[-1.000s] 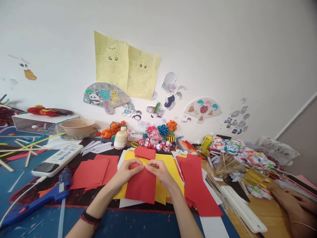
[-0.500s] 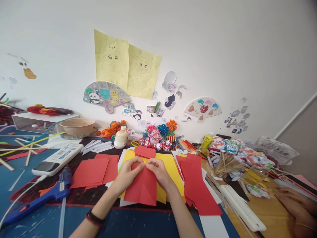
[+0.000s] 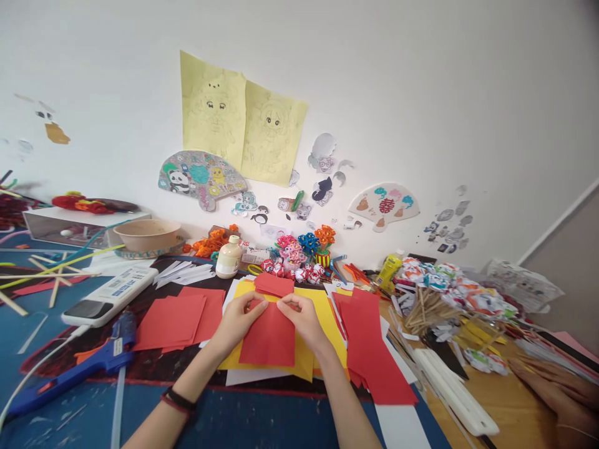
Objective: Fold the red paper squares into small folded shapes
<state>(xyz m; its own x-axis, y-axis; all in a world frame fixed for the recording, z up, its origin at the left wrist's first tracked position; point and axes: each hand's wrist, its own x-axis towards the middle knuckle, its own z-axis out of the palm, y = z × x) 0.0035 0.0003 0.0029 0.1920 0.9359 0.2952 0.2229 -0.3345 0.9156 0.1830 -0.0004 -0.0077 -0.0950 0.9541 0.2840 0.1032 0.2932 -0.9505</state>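
Observation:
A sheet of red paper [image 3: 267, 340] with a faint crease down its middle is held between my two hands. My left hand [image 3: 241, 318] pinches its top edge left of centre, and my right hand [image 3: 299, 315] pinches the same edge just to the right. Beneath it lie yellow sheets [image 3: 327, 327] and some white paper. Just beyond my fingertips rests a smaller red piece [image 3: 274, 285]. Stacked red squares [image 3: 171, 321] lie to the left, and longer red strips [image 3: 374, 349] lie to the right.
At left are a blue glue gun [image 3: 98, 362], a white power strip [image 3: 112, 296] and a beige bowl [image 3: 148, 234]. A glue bottle [image 3: 229, 257] and pipe-cleaner flowers [image 3: 306, 246] stand by the wall. Wrapped lollipops [image 3: 449, 280] fill the right side. Another person's hand [image 3: 555, 383] rests at far right.
The red sheet's lower edge has risen and tilted away, so it looks shorter. My hands stay pinched on its top edge. The other person's hand at far right has shifted slightly.

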